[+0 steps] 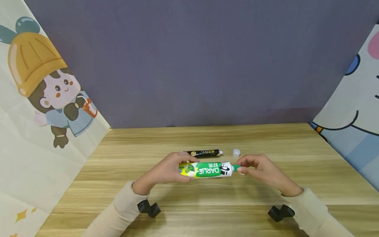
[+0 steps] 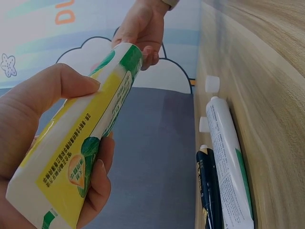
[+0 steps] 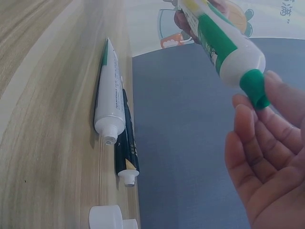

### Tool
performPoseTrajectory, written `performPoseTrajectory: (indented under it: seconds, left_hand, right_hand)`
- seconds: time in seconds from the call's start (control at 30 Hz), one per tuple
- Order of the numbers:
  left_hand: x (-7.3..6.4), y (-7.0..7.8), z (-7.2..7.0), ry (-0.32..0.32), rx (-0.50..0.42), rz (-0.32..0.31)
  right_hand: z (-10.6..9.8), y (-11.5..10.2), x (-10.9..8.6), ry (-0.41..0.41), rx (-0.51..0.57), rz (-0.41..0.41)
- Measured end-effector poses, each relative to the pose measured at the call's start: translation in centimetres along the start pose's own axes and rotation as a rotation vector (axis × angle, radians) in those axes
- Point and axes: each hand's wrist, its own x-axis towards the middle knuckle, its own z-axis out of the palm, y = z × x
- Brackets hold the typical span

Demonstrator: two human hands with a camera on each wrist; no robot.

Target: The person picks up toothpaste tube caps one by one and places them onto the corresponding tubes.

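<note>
My left hand [image 1: 170, 168] grips a white, green and yellow DARLIE toothpaste tube [image 1: 207, 170] by its flat tail end, holding it sideways above the wooden table. At the tube's other end sits a green cap [image 3: 253, 87]. The thumb and fingers of my right hand [image 1: 263, 170] pinch this cap from the side. In the left wrist view the cap is hidden behind the tube, whose printed yellow back [image 2: 76, 157] faces the camera.
On the table [image 1: 207, 217] lie a black toothpaste tube [image 1: 204, 153] and a white toothpaste tube [image 2: 228, 162], side by side, both with bare nozzles. Two white caps [image 2: 212, 84] stand beyond their nozzle ends. A grey panel [image 1: 201, 65] rises behind the table.
</note>
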Motion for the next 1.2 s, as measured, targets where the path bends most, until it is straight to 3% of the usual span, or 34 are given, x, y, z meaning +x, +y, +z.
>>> performPoseTrajectory:
  seconds: [1.2]
  left_hand:
    - [0.10, -0.30, 0.18, 0.008, 0.002, 0.019]
  right_hand:
    - [0.02, 0.08, 0.06, -0.033, 0.017, -0.047]
